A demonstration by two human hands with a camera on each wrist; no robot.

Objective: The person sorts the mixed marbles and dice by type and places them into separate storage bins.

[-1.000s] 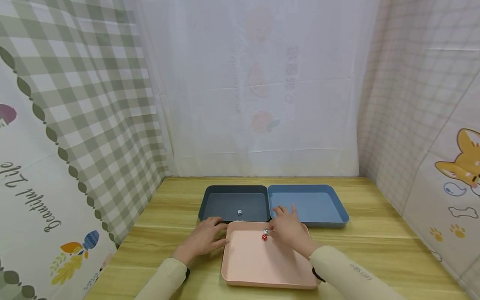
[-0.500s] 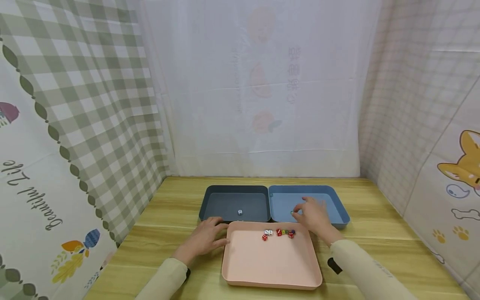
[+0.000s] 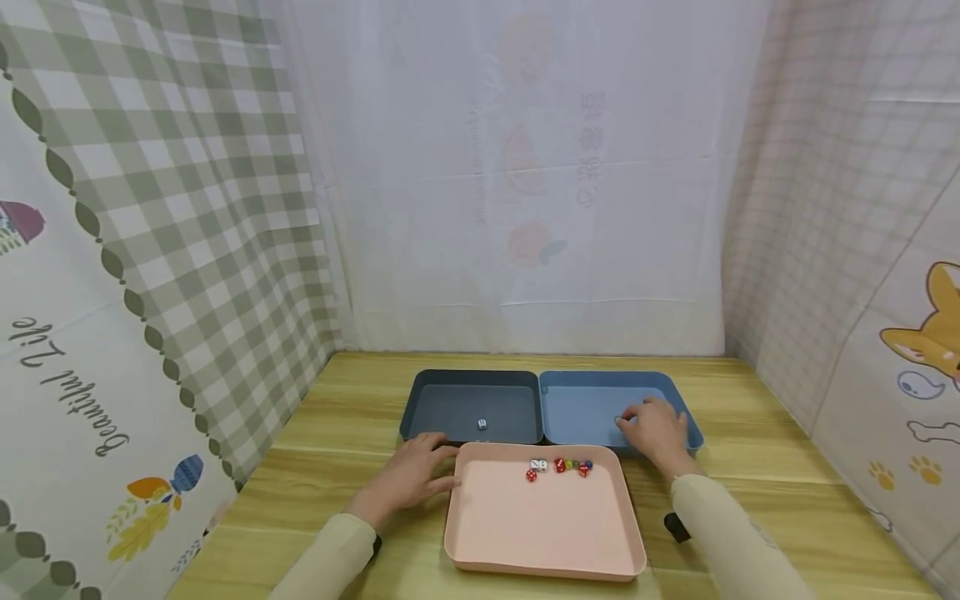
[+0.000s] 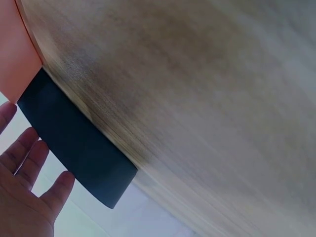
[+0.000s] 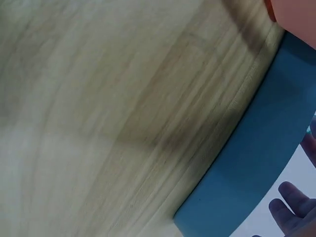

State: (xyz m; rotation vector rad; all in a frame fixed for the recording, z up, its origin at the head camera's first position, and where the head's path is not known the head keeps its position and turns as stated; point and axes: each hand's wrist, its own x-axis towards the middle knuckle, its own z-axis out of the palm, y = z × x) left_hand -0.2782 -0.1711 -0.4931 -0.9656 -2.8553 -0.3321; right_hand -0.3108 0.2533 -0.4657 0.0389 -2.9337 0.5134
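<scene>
My right hand (image 3: 657, 433) is over the front of the blue tray (image 3: 585, 404), its thumb and fingertip pinching a small green die (image 5: 308, 131), mostly hidden by the fingers. With fingers loosely spread, my left hand (image 3: 408, 473) rests at the left rim of the pink tray (image 3: 540, 533). Near that tray's far wall lie white dice (image 3: 538, 466), red dice (image 3: 560, 466), a yellow-green die (image 3: 569, 465) and a dark blue die (image 3: 588, 465). One pale die (image 3: 482, 424) lies in the dark tray (image 3: 450, 404). A teal die (image 3: 545, 390) sits in the blue tray's far left corner.
Dark and blue trays stand side by side behind the pink one, their front walls close to its far rim. All three rest on a wood-grain table (image 3: 772, 500). Hanging cloths (image 3: 517, 183) enclose the table at the back and both sides.
My right hand has moved right, from over the pink tray's far edge to over the blue tray, with a green die at its fingertips. The dice it covered now show. My left hand stays put.
</scene>
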